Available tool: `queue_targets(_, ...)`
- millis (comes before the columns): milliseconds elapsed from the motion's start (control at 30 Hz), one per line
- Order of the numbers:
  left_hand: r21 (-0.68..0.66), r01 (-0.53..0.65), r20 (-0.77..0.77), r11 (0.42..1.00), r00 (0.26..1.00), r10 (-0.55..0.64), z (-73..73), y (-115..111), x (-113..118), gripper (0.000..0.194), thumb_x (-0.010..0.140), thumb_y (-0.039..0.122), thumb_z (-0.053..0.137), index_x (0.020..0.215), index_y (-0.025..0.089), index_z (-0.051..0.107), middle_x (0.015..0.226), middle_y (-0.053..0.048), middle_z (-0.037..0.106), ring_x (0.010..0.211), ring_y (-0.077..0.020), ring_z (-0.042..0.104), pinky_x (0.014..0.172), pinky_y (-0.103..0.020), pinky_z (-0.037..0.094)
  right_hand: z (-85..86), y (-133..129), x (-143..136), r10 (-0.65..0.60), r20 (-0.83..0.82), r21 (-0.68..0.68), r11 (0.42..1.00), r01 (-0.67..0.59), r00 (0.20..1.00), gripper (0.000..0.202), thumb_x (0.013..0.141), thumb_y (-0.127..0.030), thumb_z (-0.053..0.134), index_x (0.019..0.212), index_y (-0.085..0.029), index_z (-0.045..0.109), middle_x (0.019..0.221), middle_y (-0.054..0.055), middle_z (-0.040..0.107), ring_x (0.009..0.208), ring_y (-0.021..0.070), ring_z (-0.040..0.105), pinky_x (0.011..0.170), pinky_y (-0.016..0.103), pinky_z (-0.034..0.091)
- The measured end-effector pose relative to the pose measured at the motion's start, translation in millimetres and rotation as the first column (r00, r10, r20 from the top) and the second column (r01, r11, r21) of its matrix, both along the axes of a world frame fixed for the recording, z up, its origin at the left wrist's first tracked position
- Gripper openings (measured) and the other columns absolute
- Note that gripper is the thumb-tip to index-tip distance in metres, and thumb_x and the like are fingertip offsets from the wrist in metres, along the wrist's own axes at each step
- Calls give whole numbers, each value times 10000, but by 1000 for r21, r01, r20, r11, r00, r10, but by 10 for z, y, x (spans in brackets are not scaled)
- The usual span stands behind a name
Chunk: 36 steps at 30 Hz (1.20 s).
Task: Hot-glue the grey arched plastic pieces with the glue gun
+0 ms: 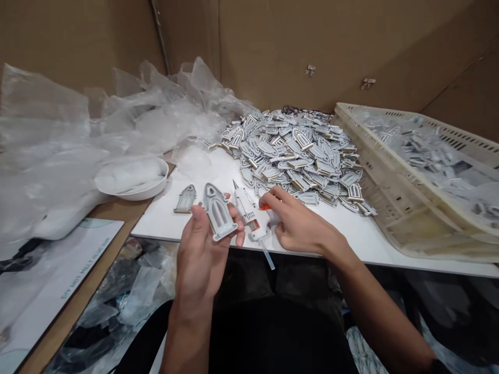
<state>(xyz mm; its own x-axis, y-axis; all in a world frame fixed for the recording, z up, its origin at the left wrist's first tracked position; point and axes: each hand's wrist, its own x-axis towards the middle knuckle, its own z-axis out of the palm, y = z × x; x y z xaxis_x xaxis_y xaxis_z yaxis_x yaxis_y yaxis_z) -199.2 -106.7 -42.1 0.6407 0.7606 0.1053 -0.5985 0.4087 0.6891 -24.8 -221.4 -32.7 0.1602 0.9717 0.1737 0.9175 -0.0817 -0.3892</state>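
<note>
On the far left, crumpled clear plastic sheeting [78, 124] covers the tabletop [351, 234], with a white bowl [132, 179] beside it. Just right of the bowl a single arch-shaped piece [185, 199] lies flat. The left hand [202, 249] is raised palm-up over the tabletop's near edge, fingers pinching a second grey arch-shaped plaque [219, 211]; its long axis runs away from the person, point uppermost, tilted slightly left. Immediately to its right, almost touching, the right hand [298, 223] is closed around a white glue gun [251, 215], whose nozzle points up and left towards the plaque. Beyond lies a heap of similar pieces [296, 150], and a cream plastic crate [409, 176] stands tilted at the right.
</note>
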Motion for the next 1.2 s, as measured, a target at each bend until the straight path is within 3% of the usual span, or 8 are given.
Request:
queue_targets(167, -22, 162, 48, 986, 986, -161, 11, -84, 63, 524, 837, 584, 811, 1086, 125, 766, 893, -76, 713, 734, -174, 689, 508, -223, 555, -80, 92, -59, 56, -44, 112, 992, -51, 997, 502, 725, -6, 501, 1201, -163, 530, 1335, 149, 439, 1158, 268, 523, 959, 393, 504)
queue_targets(367, 16, 306, 109, 952, 946, -306, 44, -174, 125, 522, 853, 570, 798, 1098, 114, 733, 880, -75, 709, 719, -168, 690, 462, -194, 535, -135, 107, -75, 71, -46, 215, 975, -60, 996, 549, 730, -55, 557, 1267, -166, 531, 1330, 149, 495, 1289, 323, 470, 1109, 501, 431)
queue_targets(500, 5, 355, 149, 935, 924, -351, 36, -199, 150, 535, 870, 572, 781, 1122, 102, 740, 863, -66, 692, 709, -148, 671, 436, -174, 514, -71, 96, -75, 19, -88, 375, 927, 16, 996, 436, 799, -79, 549, 1222, -186, 556, 1241, 117, 578, 1179, 275, 542, 1016, 428, 470)
queue_targets(633, -14, 379, 180, 925, 911, -371, 29, -212, 162, 530, 891, 575, 758, 1112, 94, 748, 853, -61, 671, 705, -137, 662, 423, -163, 509, -9, 115, -87, -31, -121, 586, 805, 97, 992, 221, 905, -86, 580, 1102, -181, 615, 1041, 57, 649, 916, 187, 595, 839, 334, 482)
queue_targets(767, -6, 410, 217, 912, 891, -400, 7, -204, 193, 550, 878, 584, 767, 1130, 97, 731, 847, -53, 650, 706, -133, 655, 423, -158, 511, 8, 126, -107, -37, -169, 692, 707, 146, 985, 32, 989, -147, 630, 1003, -174, 639, 913, 20, 657, 769, 139, 562, 709, 300, 450)
queue_targets(1000, 11, 438, 210, 899, 878, -431, -24, -216, 240, 624, 850, 665, 745, 1111, 100, 695, 842, -56, 639, 664, -123, 633, 426, -153, 478, 161, -17, -275, 56, -339, 707, 674, 214, 939, 43, 1008, -170, 677, 984, -204, 689, 939, 25, 665, 808, 150, 609, 666, 308, 467)
queue_targets(1200, 8, 428, 190, 904, 887, -422, -21, -245, 272, 664, 795, 724, 755, 1063, 121, 678, 809, -47, 625, 622, -122, 617, 408, -151, 454, 308, -162, -440, 79, -309, 720, 670, 179, 948, 106, 988, -114, 696, 989, -220, 703, 912, 1, 674, 814, 133, 618, 695, 297, 473)
